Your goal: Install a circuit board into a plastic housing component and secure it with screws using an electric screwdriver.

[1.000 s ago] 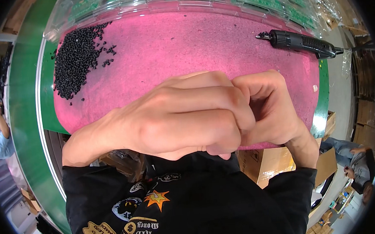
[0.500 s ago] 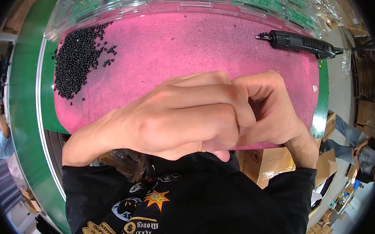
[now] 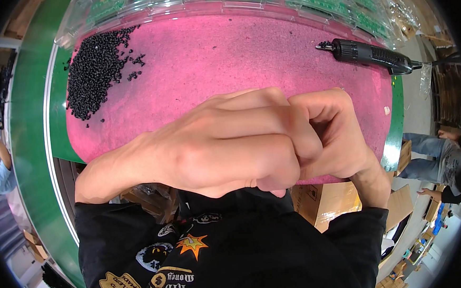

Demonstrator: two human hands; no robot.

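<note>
My left hand [image 3: 220,144] is closed above the near edge of a pink mat [image 3: 194,67], its back toward me and its fingers bent. Pressed up against its fingertips is my right hand [image 3: 340,132], also closed, with the index finger curled. Whatever lies between the two hands is hidden by the fingers. On the far left of the mat spreads a heap of tiny black parts [image 3: 94,73], too small to name surely. A black electric screwdriver [image 3: 367,54] lies at the far right, its bit pointing left beside a few more black bits.
Clear plastic trays [image 3: 190,9] holding green circuit boards stand along the mat's far side. The mat lies on a green work surface [image 3: 60,122]. A cardboard box [image 3: 329,204] sits below the near edge. Another person [image 3: 442,157] is off to the right, and one at far left.
Both closed hands have shifted slightly to the right, the left one most, and still press together. The person at the right has changed posture and stretched out an arm.
</note>
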